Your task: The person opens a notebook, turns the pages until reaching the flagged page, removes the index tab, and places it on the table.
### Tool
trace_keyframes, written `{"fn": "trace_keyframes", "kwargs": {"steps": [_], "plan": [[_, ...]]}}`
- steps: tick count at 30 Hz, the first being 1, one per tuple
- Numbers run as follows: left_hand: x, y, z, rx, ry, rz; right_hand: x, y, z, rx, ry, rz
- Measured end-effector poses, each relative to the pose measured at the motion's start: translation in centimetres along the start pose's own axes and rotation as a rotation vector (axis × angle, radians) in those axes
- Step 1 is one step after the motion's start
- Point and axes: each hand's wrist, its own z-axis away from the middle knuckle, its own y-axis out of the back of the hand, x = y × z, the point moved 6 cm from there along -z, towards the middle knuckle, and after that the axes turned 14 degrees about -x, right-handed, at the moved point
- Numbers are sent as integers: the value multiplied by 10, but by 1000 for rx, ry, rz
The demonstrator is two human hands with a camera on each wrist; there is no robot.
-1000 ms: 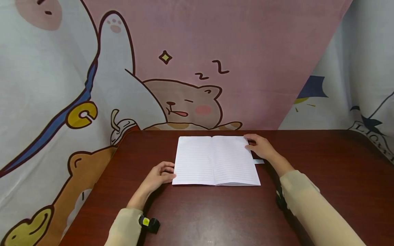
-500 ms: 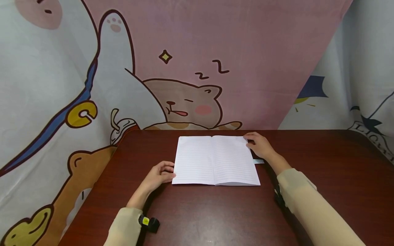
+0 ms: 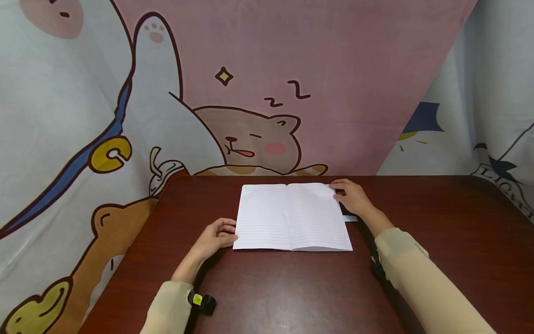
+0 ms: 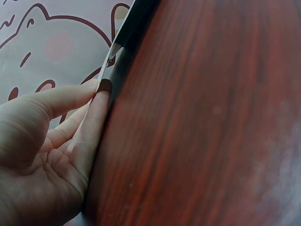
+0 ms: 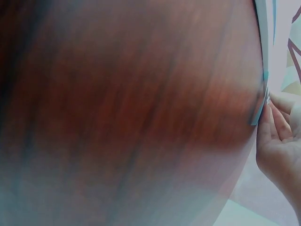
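An open, lined notebook (image 3: 263, 218) lies at the centre of the frame, a little below mid-height, on a dark red-brown table (image 3: 292, 287). Spread open, it is longer from side to side than from top to bottom, so its long axis runs left to right, while the centre fold runs nearly up and down the frame.

The person's two hands hold it from opposite sides, on a slant. The left hand (image 3: 213, 239) comes from the lower left and pinches the left edge below its middle, thumb above and fingers beneath, as the left wrist view shows. From that grip the notebook stretches right and upward. The right hand (image 3: 352, 197) pinches the right edge near the upper right corner; from there the notebook stretches left and downward. How many sheets that pinch takes in cannot be told.

The relation that seems to matter most is this: the right hand is the nearer one to the upper right corner, with the fold well to its left. Along the lower edge, the right-hand pages bow slightly apart. Just below the right hand, a pale strip (image 3: 350, 218) sticks out past the right edge.
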Motion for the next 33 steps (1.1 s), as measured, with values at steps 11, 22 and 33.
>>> {"fn": "trace_keyframes", "kwargs": {"steps": [11,22,33], "plan": [[-1,0,-1,1,5,8,1,2,0,15,8,-11],[-1,0,-1,-4,-7,13,-2,1,2,48,-1,-3],[-1,0,-1,-9,-14,23,0,2,0,113,18,-47]]}}
